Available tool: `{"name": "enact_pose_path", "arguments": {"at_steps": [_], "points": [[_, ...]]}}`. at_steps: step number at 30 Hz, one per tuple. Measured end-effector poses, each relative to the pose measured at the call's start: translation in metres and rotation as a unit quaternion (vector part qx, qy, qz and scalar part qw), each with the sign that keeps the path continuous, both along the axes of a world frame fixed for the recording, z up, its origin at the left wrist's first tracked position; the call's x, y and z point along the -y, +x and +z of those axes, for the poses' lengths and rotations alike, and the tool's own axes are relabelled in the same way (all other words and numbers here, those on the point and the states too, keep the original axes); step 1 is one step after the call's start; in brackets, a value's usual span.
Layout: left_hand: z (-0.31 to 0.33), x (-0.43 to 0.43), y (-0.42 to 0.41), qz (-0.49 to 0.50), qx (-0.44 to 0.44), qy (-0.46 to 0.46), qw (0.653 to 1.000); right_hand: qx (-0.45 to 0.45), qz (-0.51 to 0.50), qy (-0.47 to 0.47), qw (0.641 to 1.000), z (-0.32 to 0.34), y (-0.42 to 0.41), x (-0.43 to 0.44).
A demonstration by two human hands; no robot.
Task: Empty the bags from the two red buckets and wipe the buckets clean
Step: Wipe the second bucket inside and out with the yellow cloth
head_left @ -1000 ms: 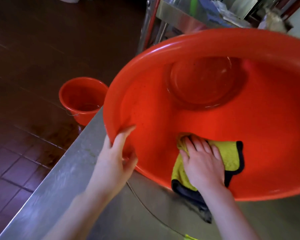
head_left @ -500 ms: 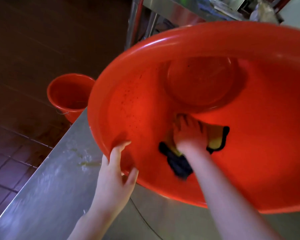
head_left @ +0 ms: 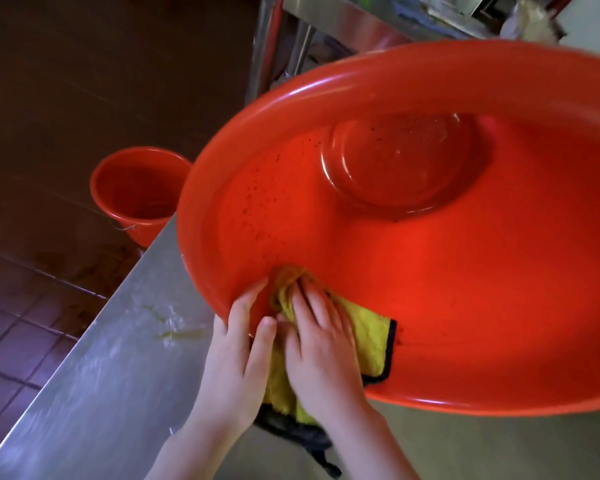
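A big red bucket (head_left: 447,278) lies tilted on the steel table, its mouth toward me; dark specks dot its inner left wall. My left hand (head_left: 238,355) grips the near rim, thumb inside. Right beside it, my right hand (head_left: 321,344) presses a yellow cloth with a black edge (head_left: 371,337) flat against the inner wall by the rim. The cloth's dark tail hangs out over the rim. A second, smaller red bucket (head_left: 136,195) stands upright on the floor to the left, with no bag visible in it.
The steel table (head_left: 111,368) has a yellowish smear near its left edge. Dark brown floor tiles (head_left: 32,306) lie to the left. Metal shelving legs (head_left: 267,46) and a cluttered steel shelf stand behind the bucket.
My right hand has pulled the cloth back from deep inside the bucket to the near rim, next to my left hand. The left hand keeps its grip on the rim.
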State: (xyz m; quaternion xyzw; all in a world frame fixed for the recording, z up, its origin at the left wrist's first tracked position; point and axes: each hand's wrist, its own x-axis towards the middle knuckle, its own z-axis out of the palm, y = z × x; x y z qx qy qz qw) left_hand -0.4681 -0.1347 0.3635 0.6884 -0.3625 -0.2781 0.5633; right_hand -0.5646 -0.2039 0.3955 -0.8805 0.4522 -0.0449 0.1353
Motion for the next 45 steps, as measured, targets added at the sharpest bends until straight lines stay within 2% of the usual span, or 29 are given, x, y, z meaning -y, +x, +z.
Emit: {"name": "enact_pose_path", "arguments": {"at_steps": [3, 4, 6, 8, 11, 13, 16, 18, 21, 25, 28, 29, 31, 32, 34, 36, 39, 40, 42, 45], "points": [[0.000, -0.002, 0.000, -0.005, 0.003, 0.013, 1.000, -0.069, -0.038, -0.037, 0.996, -0.007, 0.006, 0.063], [0.000, -0.003, 0.000, -0.006, 0.005, 0.014, 1.000, -0.077, -0.074, -0.022, 0.994, -0.009, 0.012, 0.090], [0.000, -0.003, -0.001, -0.010, 0.004, 0.013, 1.000, -0.062, -0.140, 0.023, 0.988, -0.008, 0.025, 0.138], [0.000, -0.003, -0.001, -0.008, 0.001, 0.009, 1.000, -0.056, -0.163, 0.023, 0.985, -0.008, 0.037, 0.165], [-0.001, -0.002, -0.001, -0.003, -0.015, 0.009, 1.000, -0.051, -0.151, 0.000, 0.987, -0.010, 0.045, 0.150], [0.000, 0.000, -0.001, 0.001, -0.013, 0.008, 1.000, -0.042, -0.098, -0.010, 0.994, -0.012, 0.042, 0.105], [0.002, 0.000, -0.001, 0.000, -0.020, -0.010, 1.000, 0.058, -0.024, 0.000, 0.998, -0.004, 0.025, 0.015], [0.002, -0.001, 0.000, -0.012, -0.032, -0.026, 0.999, 0.092, 0.008, -0.003, 0.996, -0.002, 0.012, -0.012], [0.004, 0.000, 0.001, -0.017, -0.033, -0.018, 0.999, 0.073, 0.013, 0.006, 0.997, -0.004, 0.013, 0.018], [0.007, -0.001, 0.002, -0.002, -0.035, 0.002, 0.999, 0.003, -0.091, 0.010, 0.996, -0.011, 0.041, 0.108], [0.020, -0.005, 0.000, -0.022, -0.036, 0.034, 0.999, -0.002, -0.158, 0.023, 0.987, -0.017, 0.051, 0.156], [0.028, -0.008, -0.001, -0.022, -0.011, 0.070, 0.997, 0.008, -0.169, 0.018, 0.985, -0.020, 0.051, 0.162], [0.051, -0.010, 0.003, 0.003, 0.104, 0.138, 0.985, 0.027, -0.176, 0.001, 0.984, -0.026, 0.050, 0.167], [0.064, -0.011, 0.008, 0.033, 0.167, 0.137, 0.976, 0.031, -0.175, -0.004, 0.984, -0.027, 0.049, 0.166], [0.092, -0.009, 0.025, 0.095, 0.268, 0.069, 0.956, 0.027, -0.169, -0.002, 0.985, -0.028, 0.048, 0.166], [0.117, -0.003, 0.042, 0.110, 0.339, 0.003, 0.934, 0.014, -0.152, 0.008, 0.988, -0.025, 0.047, 0.167], [0.129, 0.006, 0.065, 0.075, 0.418, 0.046, 0.904, -0.005, -0.096, 0.008, 0.995, -0.021, 0.037, 0.167], [0.125, 0.006, 0.070, 0.056, 0.412, 0.067, 0.907, -0.010, -0.085, -0.001, 0.996, -0.020, 0.029, 0.166], [0.107, 0.003, 0.072, 0.029, 0.346, 0.084, 0.934, -0.039, -0.097, -0.049, 0.993, -0.019, 0.009, 0.166], [0.077, -0.004, 0.055, 0.041, 0.246, 0.077, 0.965, -0.136, -0.093, -0.130, 0.978, -0.015, -0.016, 0.168]]}}
